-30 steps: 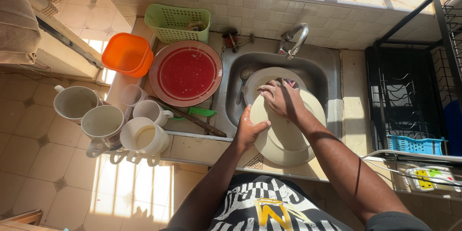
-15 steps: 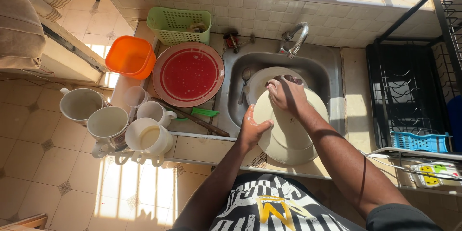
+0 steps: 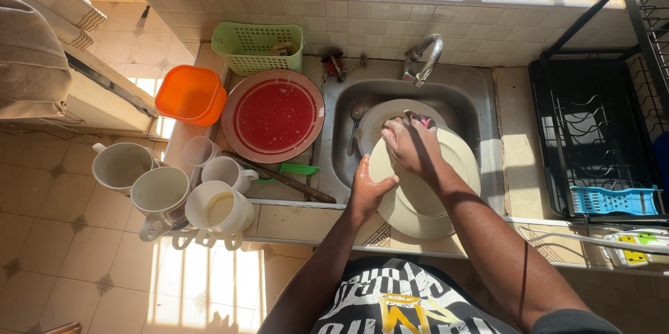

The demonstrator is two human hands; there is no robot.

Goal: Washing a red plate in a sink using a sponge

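Over a steel sink point(image 3: 474, 101) I hold a large cream plate point(image 3: 456, 167). My left hand point(image 3: 368, 188) grips the plate's left rim. My right hand point(image 3: 411, 142) lies on the plate's face with fingers curled around something pink at its upper edge; I cannot tell what it is. Another cream plate point(image 3: 380, 114) lies in the basin under it, with a spoon point(image 3: 354, 125) beside it.
A soapy red plate point(image 3: 273, 117), an orange bowl point(image 3: 189, 94) and a green basket point(image 3: 256, 47) sit left of the sink. Several white mugs point(image 3: 160, 191) stand at the counter's left edge. A black dish rack point(image 3: 592, 125) is on the right; the tap point(image 3: 424, 59) is behind.
My right hand has slid a little up and left across the plate's face. The left hand keeps its hold on the rim.
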